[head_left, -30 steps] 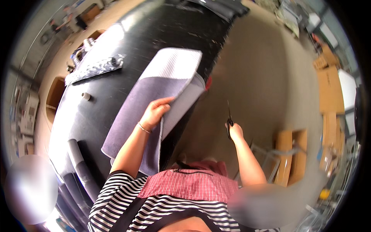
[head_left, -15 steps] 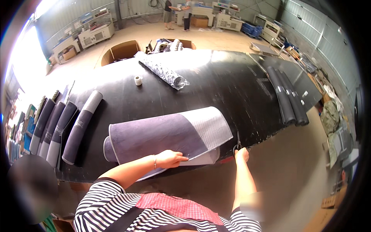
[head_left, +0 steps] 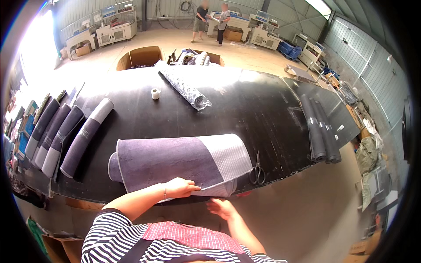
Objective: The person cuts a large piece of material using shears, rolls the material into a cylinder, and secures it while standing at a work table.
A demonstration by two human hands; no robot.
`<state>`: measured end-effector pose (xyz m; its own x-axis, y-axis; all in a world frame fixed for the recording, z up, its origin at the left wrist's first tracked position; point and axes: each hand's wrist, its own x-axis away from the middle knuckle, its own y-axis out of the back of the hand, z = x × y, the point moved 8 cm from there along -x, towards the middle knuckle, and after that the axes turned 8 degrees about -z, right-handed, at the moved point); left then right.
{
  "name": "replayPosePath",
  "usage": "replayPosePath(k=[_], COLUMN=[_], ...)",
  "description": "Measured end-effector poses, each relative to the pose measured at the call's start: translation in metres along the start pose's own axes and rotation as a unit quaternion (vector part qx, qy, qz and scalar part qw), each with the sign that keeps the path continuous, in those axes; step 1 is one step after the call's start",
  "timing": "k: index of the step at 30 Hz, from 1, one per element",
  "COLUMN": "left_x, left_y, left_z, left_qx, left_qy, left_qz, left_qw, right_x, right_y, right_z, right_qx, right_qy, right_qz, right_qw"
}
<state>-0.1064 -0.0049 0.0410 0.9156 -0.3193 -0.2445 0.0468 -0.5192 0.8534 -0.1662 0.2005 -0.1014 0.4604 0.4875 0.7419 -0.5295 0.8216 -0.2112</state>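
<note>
A purple and light-grey mat, loosely rolled, lies across the near part of the black table. My left hand pinches the bound lower edge of the mat near its middle. My right hand is just off the table's near edge, below the mat, its fingers apart and nothing in them. Black-handled scissors rest on the table beside the mat's right end, apart from both hands.
Several purple and grey rolled mats lie at the left, and dark rolls at the right. A white roll of tape and a plastic-wrapped roll are farther back. Beyond stand a cardboard box, machines and two people.
My right hand has let go of the scissors, now on the table, and moved left toward the mat's lower edge. My left hand still holds the edge. The view has shifted slightly.
</note>
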Motion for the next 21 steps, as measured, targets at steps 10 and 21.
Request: replayPosePath(k=[10,21], left_x=[0.021,0.039], left_y=[-0.015,-0.031], left_z=[-0.009,0.037], left_qx=[0.109,0.056], left_qy=[0.038,0.061], left_qz=[0.046,-0.004], left_qw=[0.992,0.997], right_x=[-0.137,-0.054], right_y=[-0.045,-0.099], right_z=[0.052,0.009], right_qx=[-0.286,-0.29], right_qy=[0.164,0.044], right_qz=[0.055,0.028], right_qw=[0.943,0.956])
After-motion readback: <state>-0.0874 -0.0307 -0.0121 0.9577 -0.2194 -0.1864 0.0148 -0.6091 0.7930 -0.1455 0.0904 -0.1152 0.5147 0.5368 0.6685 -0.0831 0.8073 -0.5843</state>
